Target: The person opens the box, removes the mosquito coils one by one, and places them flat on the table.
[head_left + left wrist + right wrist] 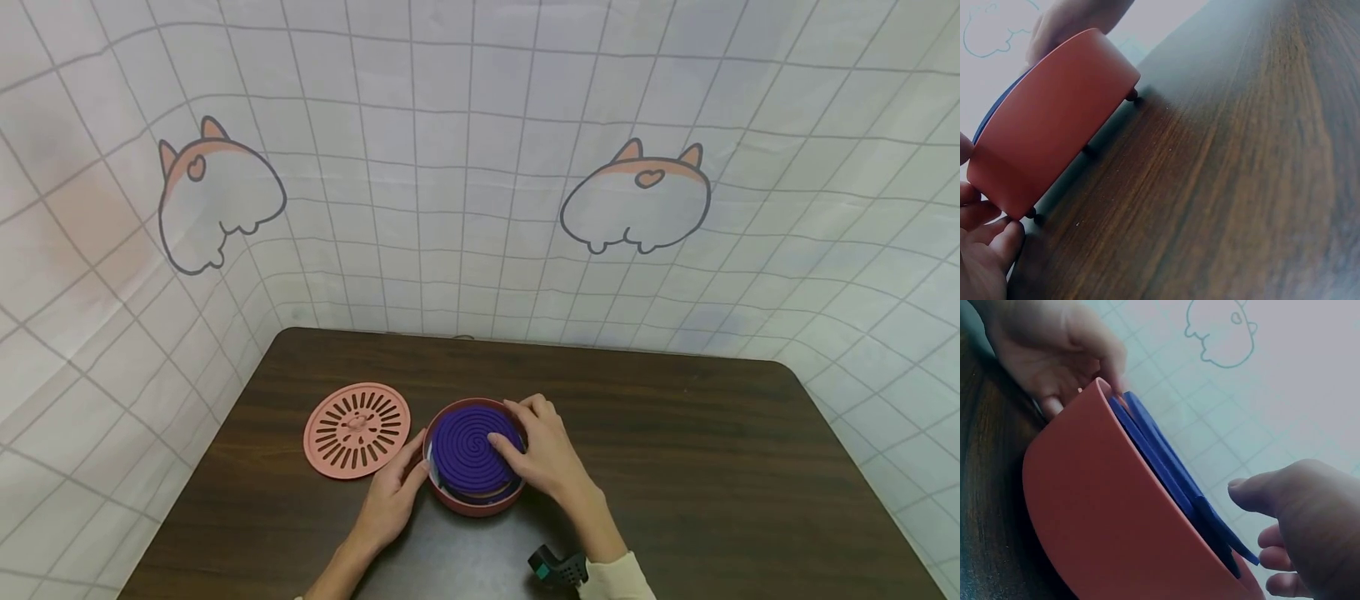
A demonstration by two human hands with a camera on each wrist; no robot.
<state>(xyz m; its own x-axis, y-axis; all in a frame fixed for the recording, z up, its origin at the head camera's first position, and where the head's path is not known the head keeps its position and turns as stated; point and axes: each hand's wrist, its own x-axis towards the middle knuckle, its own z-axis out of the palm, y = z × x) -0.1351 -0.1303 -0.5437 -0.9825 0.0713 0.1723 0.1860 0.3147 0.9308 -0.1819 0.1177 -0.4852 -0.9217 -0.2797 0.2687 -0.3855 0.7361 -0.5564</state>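
A purple-blue spiral mosquito coil (472, 450) lies in a round terracotta-coloured mosquito coil holder (480, 509), its edge standing slightly above the rim in the right wrist view. More blue coil layers (1154, 465) show beneath it. My left hand (390, 497) grips the holder's left side, thumb by the rim and fingers low on the outer wall. Over the right part of the coil is my right hand (549, 454). Its fingertips (1270, 557) are right at the coil's edge, while its thumb (1250, 492) is raised above the coil's face.
The slotted pink lid (330, 457) lies flat on the dark wooden table (712, 475), left of the holder. Small dark feet (1132, 95) lift the holder's base. A black wrist device (557, 568) is on my right forearm. A white gridded curtain (510, 275) stands behind the table.
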